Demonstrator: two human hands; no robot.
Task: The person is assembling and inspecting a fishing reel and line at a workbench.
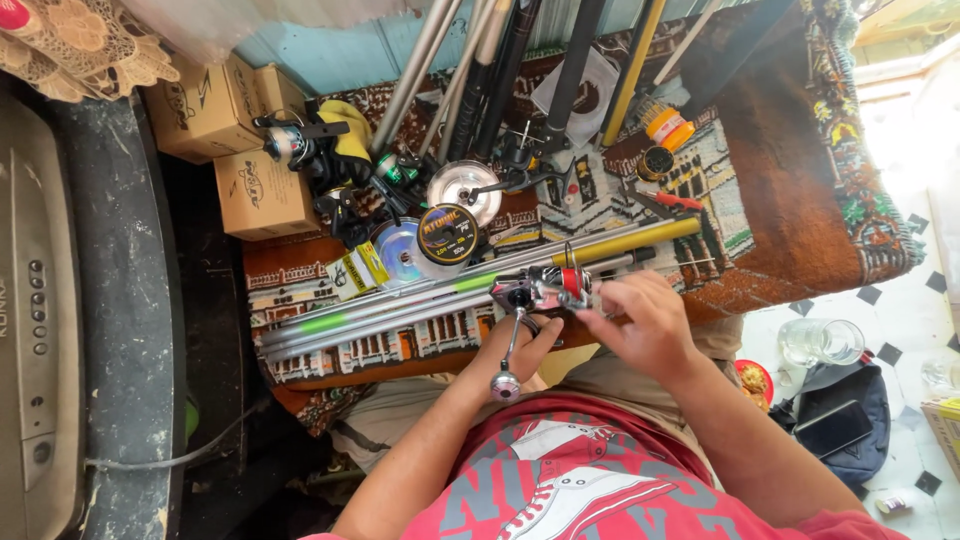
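Seen from the head camera looking down, a seated person in a red printed shirt works at a spinning reel mounted on a grey fishing rod with green and yellow bands. That rod lies left to right across a patterned rug draped over a low table just past the knees.

Left hand cups the reel from below, fingers curled around its stem, while the crank handle with its round knob hangs toward the lap. Right hand comes in from the right, its fingertips pinched at the red spool end of the reel. It looks like a fitting or adjusting step at the spool, and fine finger work seems called for while the other hand steadies the body.

Farther away on the rug sit line spools, a clear disc, more reels, a small yellow jar and a bundle of rods leaning away. Cardboard boxes stand at the far left, beside a grey appliance. On the tiled floor at right are a glass jar and a dark bag with a phone.
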